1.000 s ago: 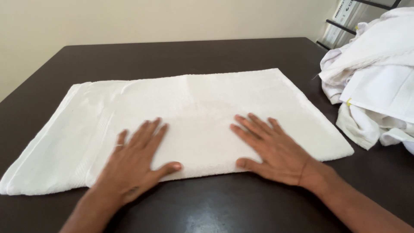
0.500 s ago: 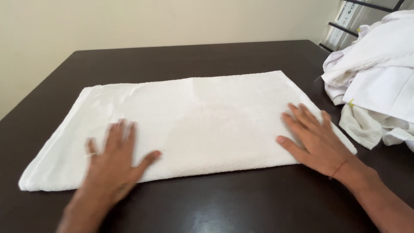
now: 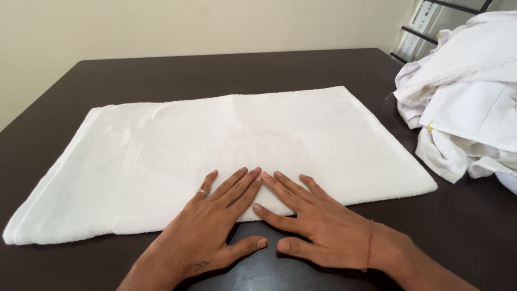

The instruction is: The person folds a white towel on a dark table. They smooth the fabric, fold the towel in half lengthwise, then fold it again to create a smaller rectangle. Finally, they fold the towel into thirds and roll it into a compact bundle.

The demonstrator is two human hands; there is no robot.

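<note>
A white folded towel (image 3: 215, 145) lies flat across the dark table (image 3: 215, 67). My left hand (image 3: 212, 226) rests palm down at the middle of the towel's near edge, fingers spread onto the cloth, thumb on the table. A ring sits on one finger. My right hand (image 3: 312, 226) lies flat right beside it, fingertips on the towel and nearly touching the left fingers. Neither hand grips anything.
A heap of white towels and cloths (image 3: 468, 97) is piled at the table's right side, close to the flat towel's right end. A dark rack (image 3: 431, 27) stands behind the heap against the pale wall.
Both hands swept outward along the towel toward its ends, then came back together at the middle of the near edge. The towel stays flat.
</note>
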